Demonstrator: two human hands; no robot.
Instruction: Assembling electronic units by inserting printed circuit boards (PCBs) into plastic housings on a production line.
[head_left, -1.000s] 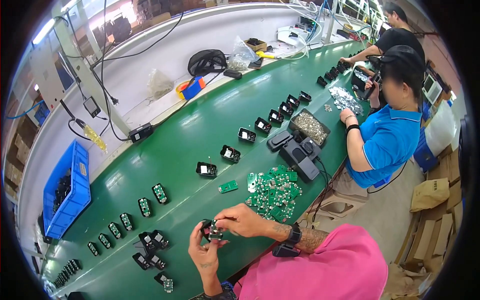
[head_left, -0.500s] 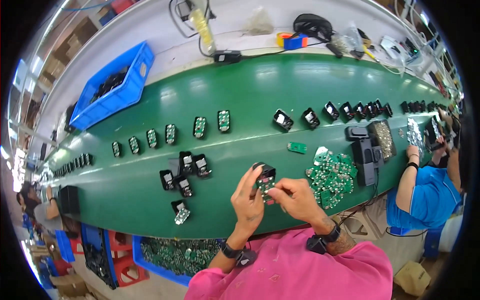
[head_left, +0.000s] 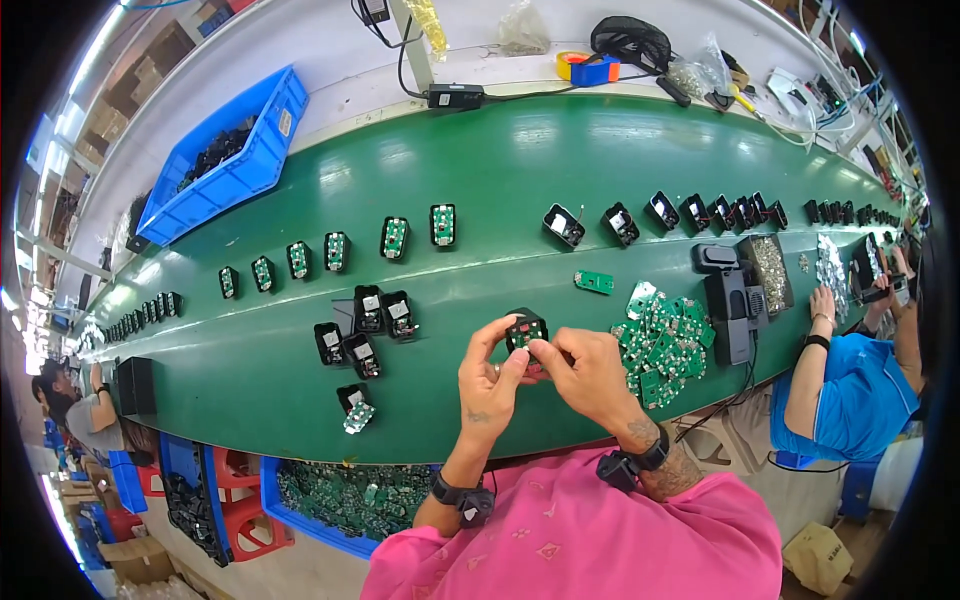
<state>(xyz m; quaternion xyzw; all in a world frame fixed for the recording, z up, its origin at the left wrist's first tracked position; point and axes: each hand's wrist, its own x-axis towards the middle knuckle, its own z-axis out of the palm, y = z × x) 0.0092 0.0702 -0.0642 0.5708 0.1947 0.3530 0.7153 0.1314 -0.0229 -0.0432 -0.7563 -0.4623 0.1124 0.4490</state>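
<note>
My left hand [head_left: 487,390] is closed around a small black plastic housing [head_left: 537,324], held above the green bench. A green circuit board [head_left: 524,335] sits in the housing's open face, and both my thumbs press on it. My right hand [head_left: 590,375] grips the housing from the other side with bent fingers. To the right lies a heap of loose green circuit boards [head_left: 665,345], with a single board [head_left: 594,282] just beyond it. Left of my hands stand several open black housings [head_left: 365,355]; nearest the edge, one has a board [head_left: 358,417] leaning out of it.
A row of housings with boards [head_left: 394,238] runs along the left; open housings [head_left: 620,225] line the right. A black radio-like device [head_left: 730,310] stands beside a box of small metal parts [head_left: 768,270]. Blue crates [head_left: 225,165] stand behind and below the bench. Co-workers sit at both ends.
The board, which was partly out of the housing, now sits deeper inside it. My left thumb has come down onto the board beside the right thumb. The view has shifted slightly.
</note>
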